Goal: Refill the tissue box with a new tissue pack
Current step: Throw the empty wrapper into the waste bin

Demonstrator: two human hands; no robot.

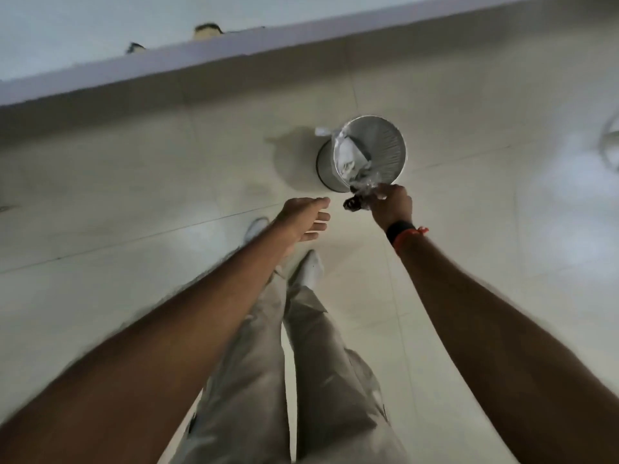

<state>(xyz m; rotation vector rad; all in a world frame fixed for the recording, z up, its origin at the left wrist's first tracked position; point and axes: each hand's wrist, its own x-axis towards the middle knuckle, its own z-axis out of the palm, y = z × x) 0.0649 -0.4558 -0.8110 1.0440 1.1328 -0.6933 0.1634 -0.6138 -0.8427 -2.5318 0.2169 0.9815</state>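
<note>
- While the person stands on a pale tiled floor (469, 296), both bare arms reach forward and down toward a small round metal pedal bin (335, 169) whose lid (382, 142) stands open.
- The right hand (392, 204) is at the near rim of the bin, its fingers (383, 192) pressed together around a crumpled piece of clear plastic wrapper (366, 189); a small dark part shows just below that hand, too blurred to name.
- A dark band and a red thread (410, 236) sit on the right wrist.
- The left hand (306, 219) hangs in the air left of the bin, apart from it, with its fingers (318, 222) loosely spread and holding nothing.
- Inside the bin lies crumpled white and clear waste (350, 157), and a knotted bit of white liner (323, 131) sticks out over the far rim.
- Neither the tissue box nor a full tissue pack shows in this view; only the plastic wrapper is in sight, at the bin.
- Light trousers (254, 380) and white shoes (310, 266) fill the lower middle, and a pale skirting strip (201, 58) runs along the wall behind the bin.
</note>
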